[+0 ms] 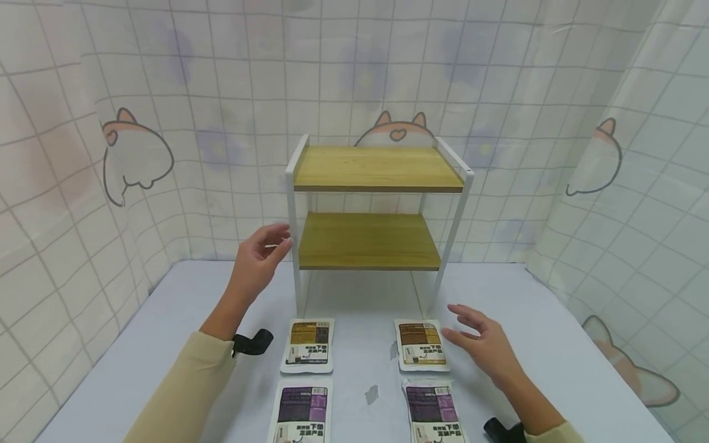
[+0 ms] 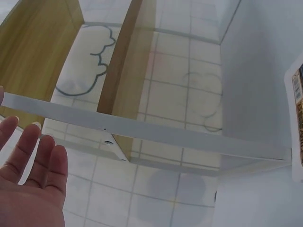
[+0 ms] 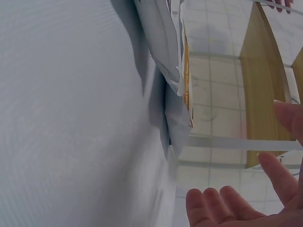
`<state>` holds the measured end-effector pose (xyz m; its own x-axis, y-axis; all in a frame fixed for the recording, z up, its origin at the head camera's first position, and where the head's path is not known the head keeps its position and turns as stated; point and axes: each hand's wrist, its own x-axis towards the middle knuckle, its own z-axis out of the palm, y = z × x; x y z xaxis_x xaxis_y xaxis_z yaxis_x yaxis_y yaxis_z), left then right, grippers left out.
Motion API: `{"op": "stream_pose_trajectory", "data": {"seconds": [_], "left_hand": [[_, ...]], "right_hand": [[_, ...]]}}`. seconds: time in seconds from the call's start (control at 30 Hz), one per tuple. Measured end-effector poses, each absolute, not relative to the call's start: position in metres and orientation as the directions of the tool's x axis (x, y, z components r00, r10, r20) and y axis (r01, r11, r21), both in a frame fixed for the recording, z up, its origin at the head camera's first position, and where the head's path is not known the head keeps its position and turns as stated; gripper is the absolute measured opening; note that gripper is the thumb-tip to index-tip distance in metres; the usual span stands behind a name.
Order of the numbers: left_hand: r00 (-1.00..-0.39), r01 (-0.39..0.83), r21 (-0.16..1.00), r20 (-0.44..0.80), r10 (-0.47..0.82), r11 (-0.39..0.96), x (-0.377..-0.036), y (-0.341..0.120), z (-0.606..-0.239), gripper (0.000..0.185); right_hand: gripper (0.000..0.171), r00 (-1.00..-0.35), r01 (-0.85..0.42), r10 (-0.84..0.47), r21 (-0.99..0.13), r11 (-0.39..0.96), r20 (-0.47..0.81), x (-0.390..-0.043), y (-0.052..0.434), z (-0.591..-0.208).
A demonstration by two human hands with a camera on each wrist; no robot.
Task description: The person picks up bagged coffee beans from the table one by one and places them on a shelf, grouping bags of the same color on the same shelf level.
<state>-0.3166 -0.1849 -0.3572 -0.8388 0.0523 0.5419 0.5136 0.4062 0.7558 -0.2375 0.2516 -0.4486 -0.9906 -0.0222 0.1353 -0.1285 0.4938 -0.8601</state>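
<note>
A two-tier shelf with wood-look boards and white side frames stands at the back of the table. My left hand is raised beside its left post, fingers loosely bent and holding nothing. In the left wrist view, the fingertips of that hand are close to the white side frame. Lower down, my right hand hovers just right of a white packet with a brown and yellow label, thumb and fingers spread. A similar yellow-labelled packet lies in front of the shelf's left leg.
Two packets with purple labels lie nearer to me, one at left and one at right. The white table has small grey patches between the packets. A grid-patterned curtain with cartoon animals surrounds the table at the back and sides.
</note>
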Motion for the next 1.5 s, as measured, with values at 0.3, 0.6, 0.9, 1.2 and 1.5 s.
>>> {"op": "stream_pose_trajectory", "data": {"seconds": [0.3,0.6,0.9,1.2,1.5], "left_hand": [[-0.847,0.503,0.762,0.528,0.058,0.408,-0.317,-0.182,-0.349,0.048],[-0.849,0.508,0.777,0.524,0.065,0.373,-0.319,-0.182,-0.345,0.048],[-0.846,0.519,0.787,0.528,0.071,0.335,-0.32,-0.181,-0.344,0.041],[-0.839,0.533,0.785,0.54,0.072,0.317,-0.321,-0.179,-0.345,0.035],[-0.844,0.519,0.791,0.533,0.053,0.323,-0.323,-0.18,-0.346,0.033]], "right_hand": [[0.066,-0.999,-0.035,-0.024,-0.845,0.533,0.026,-0.241,0.249,-0.454],[0.068,-0.999,0.023,-0.012,-0.814,0.581,-0.036,-0.243,0.246,-0.46],[0.068,-0.998,0.04,-0.02,-0.802,0.596,-0.065,-0.249,0.244,-0.462],[0.064,-0.996,0.038,-0.041,-0.798,0.601,-0.078,-0.249,0.24,-0.46],[0.063,-0.994,0.066,-0.028,-0.783,0.618,-0.107,-0.252,0.237,-0.462]]}}
